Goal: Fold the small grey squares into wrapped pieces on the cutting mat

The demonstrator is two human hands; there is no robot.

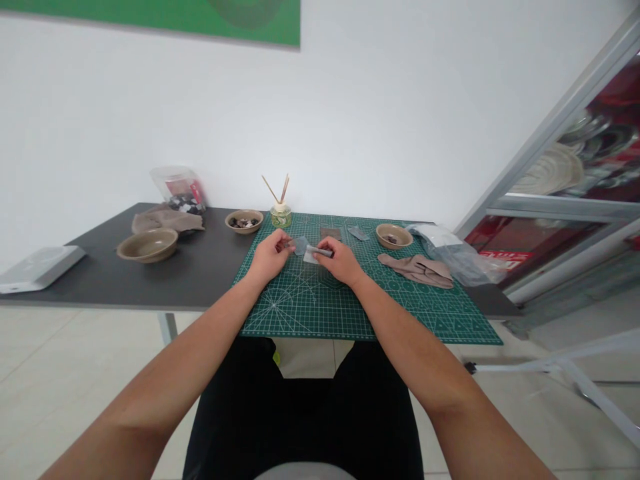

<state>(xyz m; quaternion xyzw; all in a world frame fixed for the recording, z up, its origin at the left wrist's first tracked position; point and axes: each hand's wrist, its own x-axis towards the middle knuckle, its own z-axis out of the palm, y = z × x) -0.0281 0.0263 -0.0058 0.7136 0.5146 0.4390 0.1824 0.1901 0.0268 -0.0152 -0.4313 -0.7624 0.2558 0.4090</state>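
My left hand (273, 253) is closed, its fingertips pinching a small clear plastic bag (301, 245) by its left side. Close to the bag's right side, my right hand (342, 259) is closed around a slim grey stick-like object (321, 251). A pale flat piece (310, 256) shows at the left end of this object; whether the two are joined I cannot tell. Both hands are above the green cutting mat (300, 313). Just behind my right hand, a flat brownish packet (330, 233) and another small clear bag (358, 233) lie on the mat.
Left of the mat are a bowl of dark and pale pieces (244, 229), a brown bowl (148, 257), a cloth (165, 218), a plastic jar (176, 185) and a white box (40, 268). A reed diffuser (281, 215), small bowl (394, 245), brown cloth (420, 269) and plastic bag (453, 257) stand farther right.
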